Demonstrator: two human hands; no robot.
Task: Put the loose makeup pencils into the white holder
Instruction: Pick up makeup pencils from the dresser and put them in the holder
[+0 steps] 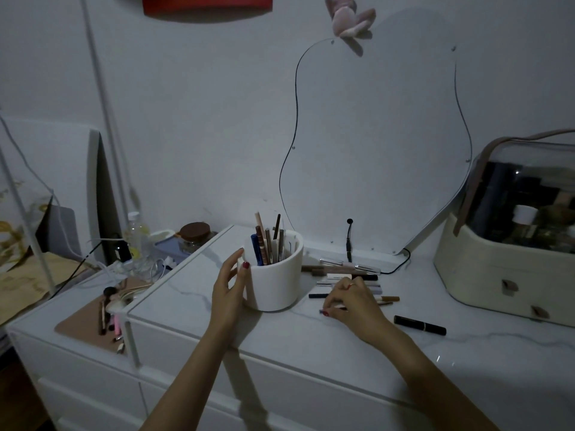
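Picking up: right hand (351, 303) pinches a loose pencil (323, 311) off the desk (311, 346), left hand (230, 290) grips the white holder (273, 287); next, lift and drop it in.

Could read no text anywhere: made out only faint, illegible marks along the top edge of the red paper banner (207, 3) on the wall and tiny blurred print on the flat white stick (339, 276) lying on the white marble-veined tabletop (311, 340).

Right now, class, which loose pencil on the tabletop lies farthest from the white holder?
The thick black pencil, lying alone to the right of the right hand; the other pencils cluster beside the white holder.
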